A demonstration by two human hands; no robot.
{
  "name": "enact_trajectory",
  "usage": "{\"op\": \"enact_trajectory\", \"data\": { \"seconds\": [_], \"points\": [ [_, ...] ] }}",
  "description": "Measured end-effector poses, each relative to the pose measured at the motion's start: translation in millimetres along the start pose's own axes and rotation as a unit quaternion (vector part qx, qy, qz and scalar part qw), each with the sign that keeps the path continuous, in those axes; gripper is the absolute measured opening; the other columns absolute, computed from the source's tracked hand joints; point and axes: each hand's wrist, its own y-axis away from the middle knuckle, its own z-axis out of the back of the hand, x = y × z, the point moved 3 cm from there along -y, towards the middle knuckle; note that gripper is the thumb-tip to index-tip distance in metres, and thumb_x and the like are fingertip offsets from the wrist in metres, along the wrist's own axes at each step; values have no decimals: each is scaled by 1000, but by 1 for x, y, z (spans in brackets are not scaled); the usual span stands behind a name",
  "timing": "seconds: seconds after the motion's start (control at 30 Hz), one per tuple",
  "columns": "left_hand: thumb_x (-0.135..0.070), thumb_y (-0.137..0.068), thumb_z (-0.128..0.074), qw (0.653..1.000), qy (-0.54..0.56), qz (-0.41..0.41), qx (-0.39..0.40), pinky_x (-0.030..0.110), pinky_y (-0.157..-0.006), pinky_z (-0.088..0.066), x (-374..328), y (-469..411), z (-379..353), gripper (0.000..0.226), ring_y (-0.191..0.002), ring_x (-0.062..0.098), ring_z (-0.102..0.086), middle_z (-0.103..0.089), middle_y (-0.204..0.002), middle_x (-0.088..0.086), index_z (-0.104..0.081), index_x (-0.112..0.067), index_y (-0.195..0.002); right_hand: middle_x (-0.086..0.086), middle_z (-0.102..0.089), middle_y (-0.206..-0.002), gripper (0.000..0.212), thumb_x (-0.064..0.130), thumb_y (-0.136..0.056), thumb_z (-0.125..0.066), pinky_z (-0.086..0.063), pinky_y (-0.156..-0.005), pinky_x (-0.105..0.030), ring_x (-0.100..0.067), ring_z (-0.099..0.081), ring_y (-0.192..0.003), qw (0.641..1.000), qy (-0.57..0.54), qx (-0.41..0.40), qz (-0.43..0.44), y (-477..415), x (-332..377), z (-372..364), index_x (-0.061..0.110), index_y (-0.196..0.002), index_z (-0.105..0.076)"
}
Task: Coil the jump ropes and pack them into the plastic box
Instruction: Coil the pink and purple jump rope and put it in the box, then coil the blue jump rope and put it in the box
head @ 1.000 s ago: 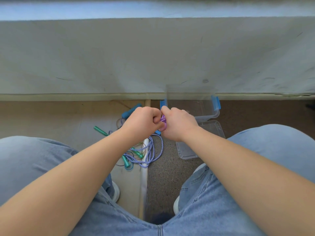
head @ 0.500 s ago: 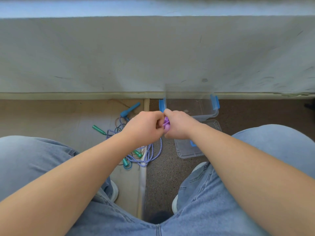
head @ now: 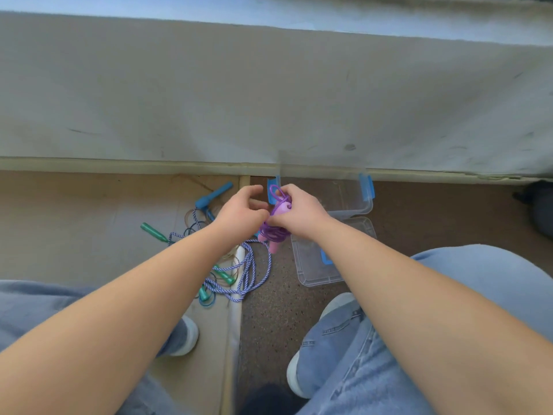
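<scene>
Rope bundle (head: 273,233), purple with pink handles, is pinched in our right hand (head: 299,214), long axis running away from us, held over the floor at the box (head: 356,209)'s left edge. Box lies just beyond that hand, so right is nearer. Left hand (head: 242,211)'s fingers curl beside the bundle; we can't tell if they grip, fingertips hidden.
</scene>
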Motion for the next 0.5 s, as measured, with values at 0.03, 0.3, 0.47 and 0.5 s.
{"op": "enact_trajectory", "data": {
  "seconds": [0.03, 0.3, 0.47, 0.5],
  "points": [
    [-15, -84, -58, 999, -32, 5, -1, 36, -84, -57, 5, -6, -1, 59, -93, 16, -66, -67, -119, -2, -47, -23, -141, 2, -66, -110, 61, 34, -71, -83, -46, -79, -28, -19, -62, -98, 999, -25, -24, -19, -7, -2, 0, 25, -125, -57],
    [-21, -90, -54, 998, -38, 41, -28, 37, -88, -53, 28, -49, -23, 45, -104, 25, -64, -60, -124, -3, -53, -28, -134, -8, -69, -108, 34, 24, -76, -77, -60, -84, -43, -23, -70, -96, 842, -463, -221, -170, -54, -60, 3, 17, -103, -57],
    [-23, -91, -55, 998, -45, 42, 11, 41, -88, -57, 26, -68, -41, 46, -97, 22, -65, -58, -125, -2, -50, -27, -137, -20, -58, -133, 39, 28, -97, -60, -51, -98, -43, -35, -59, -122, 819, -502, -145, -238, -60, -76, -6, 16, -133, -52],
    [-23, -92, -55, 998, -45, 42, 15, 41, -88, -57, 27, -71, -44, 45, -97, 21, -65, -58, -124, -2, -50, -26, -137, -22, -57, -132, 35, 25, -97, -59, -51, -101, -46, -37, -57, -123, 846, -460, -117, -243, -59, -79, -10, 14, -130, -55]
  ]
}}
